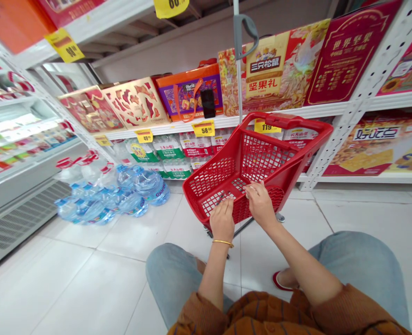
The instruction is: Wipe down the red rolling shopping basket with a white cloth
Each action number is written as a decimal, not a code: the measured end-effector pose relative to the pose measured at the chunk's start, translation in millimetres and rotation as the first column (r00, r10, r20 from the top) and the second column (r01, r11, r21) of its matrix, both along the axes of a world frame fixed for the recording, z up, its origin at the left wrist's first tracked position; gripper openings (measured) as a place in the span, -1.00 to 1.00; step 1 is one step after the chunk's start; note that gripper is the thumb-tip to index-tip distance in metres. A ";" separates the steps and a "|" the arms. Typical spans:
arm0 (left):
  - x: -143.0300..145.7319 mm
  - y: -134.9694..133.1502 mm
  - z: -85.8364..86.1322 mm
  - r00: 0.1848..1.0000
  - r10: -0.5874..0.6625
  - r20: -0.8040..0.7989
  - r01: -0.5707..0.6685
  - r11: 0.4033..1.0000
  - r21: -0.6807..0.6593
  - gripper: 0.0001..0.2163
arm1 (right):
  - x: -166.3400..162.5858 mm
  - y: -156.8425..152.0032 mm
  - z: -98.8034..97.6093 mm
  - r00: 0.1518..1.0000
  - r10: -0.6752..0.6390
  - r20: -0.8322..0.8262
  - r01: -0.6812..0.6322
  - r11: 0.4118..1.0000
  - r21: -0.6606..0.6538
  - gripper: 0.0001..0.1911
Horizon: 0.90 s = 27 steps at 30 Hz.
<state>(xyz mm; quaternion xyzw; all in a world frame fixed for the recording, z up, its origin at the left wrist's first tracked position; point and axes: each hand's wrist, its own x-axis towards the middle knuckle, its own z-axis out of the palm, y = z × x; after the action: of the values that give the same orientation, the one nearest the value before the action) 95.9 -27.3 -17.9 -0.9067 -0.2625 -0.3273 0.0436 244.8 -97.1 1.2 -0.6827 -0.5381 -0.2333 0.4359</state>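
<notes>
A red plastic shopping basket (226,172) on wheels stands on the tiled floor in front of me, tilted, with its grey pull handle (243,32) raised. My left hand (222,218), wearing a gold bangle, rests on the basket's near rim with fingers curled over it. My right hand (260,203) touches the same rim just to the right, fingers bent on the edge. The basket looks empty inside. My knees in blue jeans show below.
Shelves (331,109) behind the basket carry boxed gift sets with yellow price tags. Several large water bottles (115,195) lie on the floor at the left. A chilled display case (13,186) runs along the left side. White tiles spread around me.
</notes>
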 end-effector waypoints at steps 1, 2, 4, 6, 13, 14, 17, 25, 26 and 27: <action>0.2 -0.4 0.2 1.000 0.000 0.003 0.000 1.000 -0.002 -0.61 | -5.3 0.9 0.1 1.000 0.008 0.004 -0.008 1.000 -0.007 -0.68; 0.5 -0.9 0.4 1.000 -0.001 0.007 0.001 1.000 -0.003 -0.61 | -11.2 1.9 0.1 1.000 0.024 0.009 -0.024 1.000 -0.019 -0.68; 1.0 -2.0 0.8 1.000 0.003 0.018 -0.003 1.000 -0.005 -0.63 | -24.0 3.8 -0.4 0.997 0.073 0.018 -0.072 0.996 -0.049 -0.68; 1.0 -3.1 0.8 1.000 0.012 0.029 -0.012 1.000 -0.006 -0.66 | -35.6 5.3 -1.5 0.994 0.106 0.018 -0.104 0.992 -0.064 -0.68; -4.7 -2.1 2.2 1.000 0.006 -0.011 -0.006 1.000 0.028 -0.66 | -39.2 4.2 -4.0 0.990 0.116 0.085 -0.108 0.990 -0.088 -0.68; -5.7 -1.4 2.5 1.000 0.004 -0.020 -0.003 0.999 0.034 -0.66 | -36.4 3.7 -3.8 0.988 0.115 0.098 -0.106 0.990 -0.097 -0.68; -8.2 1.0 2.9 0.999 0.003 -0.035 -0.001 0.999 0.053 -0.64 | -26.8 2.4 -2.8 0.986 0.107 0.130 -0.094 0.990 -0.107 -0.69; -14.7 6.6 3.7 0.999 0.000 -0.049 0.002 0.999 0.034 -0.63 | 7.5 -0.9 0.2 0.990 0.089 0.113 -0.078 0.992 -0.104 -0.69; -15.6 7.7 3.9 0.999 -0.001 -0.045 0.002 0.999 0.032 -0.64 | 11.1 -1.0 0.9 0.989 0.088 0.122 -0.075 0.991 -0.111 -0.70; -16.4 8.9 4.1 0.999 -0.002 -0.041 0.003 1.000 0.031 -0.64 | 14.1 -0.8 1.7 0.987 0.085 0.134 -0.069 0.991 -0.118 -0.70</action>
<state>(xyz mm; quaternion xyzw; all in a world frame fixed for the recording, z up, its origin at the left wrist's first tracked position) 79.5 -18.4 -13.8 -0.9127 -0.2552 -0.3128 0.0627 258.9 -97.9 2.9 -0.6671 -0.6054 -0.2323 0.3667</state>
